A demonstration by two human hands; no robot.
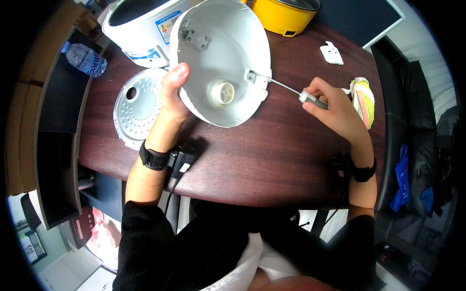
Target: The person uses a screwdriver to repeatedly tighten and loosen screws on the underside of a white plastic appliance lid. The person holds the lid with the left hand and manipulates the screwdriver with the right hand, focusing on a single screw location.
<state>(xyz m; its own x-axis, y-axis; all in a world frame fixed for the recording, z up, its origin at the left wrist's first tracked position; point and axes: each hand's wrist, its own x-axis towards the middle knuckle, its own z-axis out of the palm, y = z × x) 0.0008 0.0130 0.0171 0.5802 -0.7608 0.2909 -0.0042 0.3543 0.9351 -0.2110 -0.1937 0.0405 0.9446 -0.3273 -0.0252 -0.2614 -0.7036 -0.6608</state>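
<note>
My left hand (173, 94) grips the near left rim of a white plastic bowl-shaped cover (213, 63), thumb up along the edge. The cover is tilted so its hollow inside faces me, with a round cream-coloured socket at the bottom and small metal brackets at its sides. In my right hand (332, 106) is a screwdriver (281, 84) with a grey handle. Its tip meets a small bracket on the cover's right inner wall. Beside my left wrist lies a pale round plate (141, 109) with many small holes and one larger hole, partly hidden by my hand.
Behind the cover stands a white appliance body (138, 36) with a label. A yellow pot-like housing (284, 17) is at the back. At right lie a white plastic piece (332, 53) and a yellow-green cloth-like bundle (363, 102). A water bottle (84, 59) lies at far left.
</note>
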